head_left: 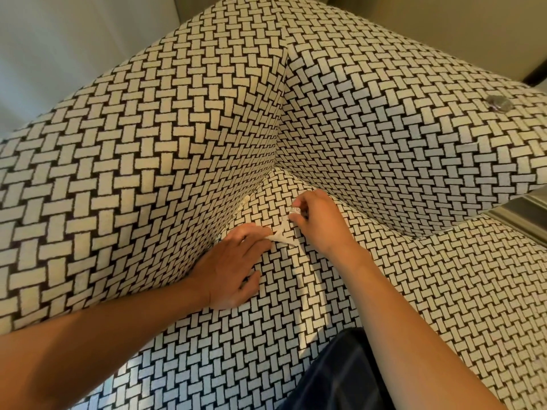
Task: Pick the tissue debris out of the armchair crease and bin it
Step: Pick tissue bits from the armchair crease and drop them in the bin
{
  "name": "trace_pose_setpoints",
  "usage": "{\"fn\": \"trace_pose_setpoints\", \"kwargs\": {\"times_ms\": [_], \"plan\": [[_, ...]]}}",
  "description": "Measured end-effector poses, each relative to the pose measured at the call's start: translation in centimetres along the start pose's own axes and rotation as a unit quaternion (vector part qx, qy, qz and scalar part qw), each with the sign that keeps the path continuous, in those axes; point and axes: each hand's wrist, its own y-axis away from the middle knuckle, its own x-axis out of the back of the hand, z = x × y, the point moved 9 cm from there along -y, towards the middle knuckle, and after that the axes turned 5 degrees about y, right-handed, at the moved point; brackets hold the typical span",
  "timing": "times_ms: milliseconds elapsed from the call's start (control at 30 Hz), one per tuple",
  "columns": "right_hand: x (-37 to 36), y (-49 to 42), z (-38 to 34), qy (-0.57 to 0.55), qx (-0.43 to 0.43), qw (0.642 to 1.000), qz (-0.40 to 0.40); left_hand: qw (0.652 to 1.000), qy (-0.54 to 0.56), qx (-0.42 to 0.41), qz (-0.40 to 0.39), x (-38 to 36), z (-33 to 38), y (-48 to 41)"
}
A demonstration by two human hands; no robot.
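Observation:
An armchair (pixel 148 143) in black-and-white basket-weave fabric fills the view, its seat corner at the middle. My left hand (pixel 233 267) lies on the seat beside the left crease and pinches a white tissue scrap (pixel 279 236) at its fingertips. My right hand (pixel 319 223) is just right of it, fingers curled round a small crumpled clear-and-white bit (pixel 294 211). Another small white tissue piece (pixel 246 199) sits in the crease between seat and left arm, above my left hand.
A crumpled clear wrapper (pixel 500 103) lies on top of the right armrest. My dark trouser leg (pixel 340 377) shows at the bottom. A pale wall or curtain (pixel 59 39) stands behind the chair on the left. No bin is in view.

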Motion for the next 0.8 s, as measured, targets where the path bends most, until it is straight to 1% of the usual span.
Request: {"fn": "trace_pose_setpoints", "kwargs": {"times_ms": [67, 133, 200, 267, 333, 400, 433, 500, 667, 800], "plan": [[-0.1, 0.4, 0.5, -0.054, -0.026, 0.998, 0.000, 0.999, 0.022, 0.031, 0.010, 0.4, -0.3, 0.0], [0.1, 1.2, 1.0, -0.115, -0.056, 0.992, 0.002, 0.999, 0.021, 0.039, 0.020, 0.5, -0.1, -0.2], [0.5, 2.1, 1.3, -0.194, -0.079, 0.978, 0.000, 0.999, 0.014, 0.037, 0.032, 0.7, 0.4, -1.0], [1.2, 3.3, 1.5, -0.255, -0.093, 0.962, -0.020, 0.997, 0.021, 0.069, 0.023, 0.8, 0.6, -2.3], [2.5, 4.4, 1.4, -0.293, -0.092, 0.951, -0.028, 0.991, 0.055, 0.117, 0.023, 1.3, 0.7, -3.7], [4.7, 5.4, 1.8, -0.303, -0.088, 0.949, -0.009, 0.982, 0.119, 0.148, 0.020, 2.0, 1.6, -5.4], [5.9, 5.8, 1.8, -0.293, -0.084, 0.952, 0.001, 0.980, 0.140, 0.142, 0.024, 2.6, 2.4, -6.4], [8.2, 6.6, 1.9, -0.290, -0.080, 0.953, 0.025, 0.983, 0.151, 0.098, 0.029, 4.6, 4.7, -9.0], [13.7, 8.0, 2.2, -0.348, -0.089, 0.929, 0.093, 0.988, 0.157, 0.006, 0.004, 10.3, 9.0, -14.9], [17.7, 9.1, 2.0, -0.392, -0.101, 0.904, 0.140, 0.988, 0.154, -0.023, -0.018, 12.5, 11.2, -17.3]]}}
